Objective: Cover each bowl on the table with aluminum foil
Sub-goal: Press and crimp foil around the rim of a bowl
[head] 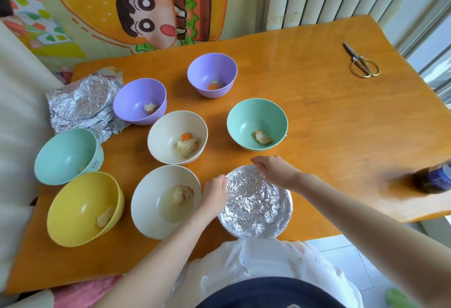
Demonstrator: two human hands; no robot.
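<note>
Crinkled shiny foil point(255, 201), glossy wooden table point(329, 117), metal scissors point(362, 62)

Bright daylight comes from the right. Glare streaks the tabletop point(305, 46). Edges bow; the dark bottle point(433, 179) is blurred.
</note>
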